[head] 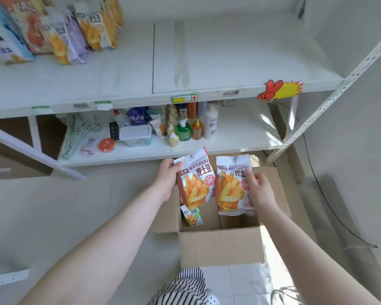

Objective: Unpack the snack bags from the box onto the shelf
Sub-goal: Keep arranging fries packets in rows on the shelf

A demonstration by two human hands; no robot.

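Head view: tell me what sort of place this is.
Probably a small shop or its stockroom: metal shelf with price tags on its edge, a starburst promo sticker, and toiletry bottles below.

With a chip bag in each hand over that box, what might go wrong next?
Left hand pinches its chip bag only by the edge, so it may slip back into the box. The bags on the upper shelf already lean; adding more could topple that row. A small bag left in the box is easy to overlook.
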